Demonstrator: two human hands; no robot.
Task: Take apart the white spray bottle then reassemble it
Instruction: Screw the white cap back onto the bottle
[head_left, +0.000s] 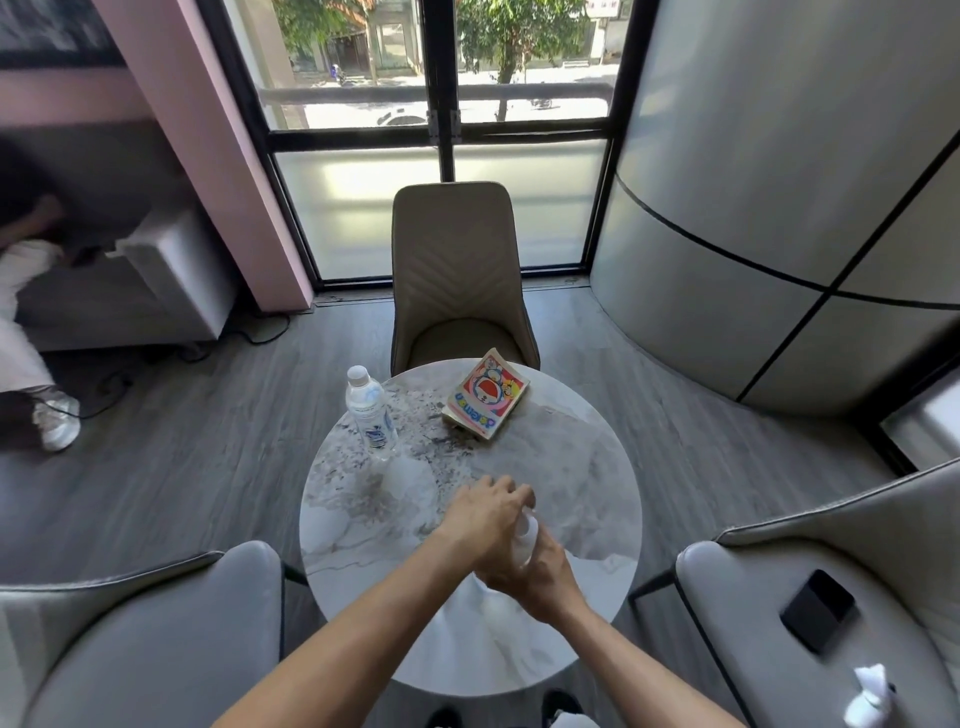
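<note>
The white spray bottle (524, 540) stands over the middle of the round marble table (582, 467), mostly hidden by my hands. My right hand (540, 577) wraps around its lower body. My left hand (485, 512) reaches across from the left and closes over its top, covering the spray head. Only a strip of the white body shows between the two hands. Whether the head is loose or screwed on is hidden.
A clear water bottle (370, 410) stands at the table's left. A colourful comic book (485, 395) lies at the far side. Beige chair (460, 280) opposite, grey armchairs at both sides; a black phone (818, 610) and white pump bottle (870, 693) rest on the right one.
</note>
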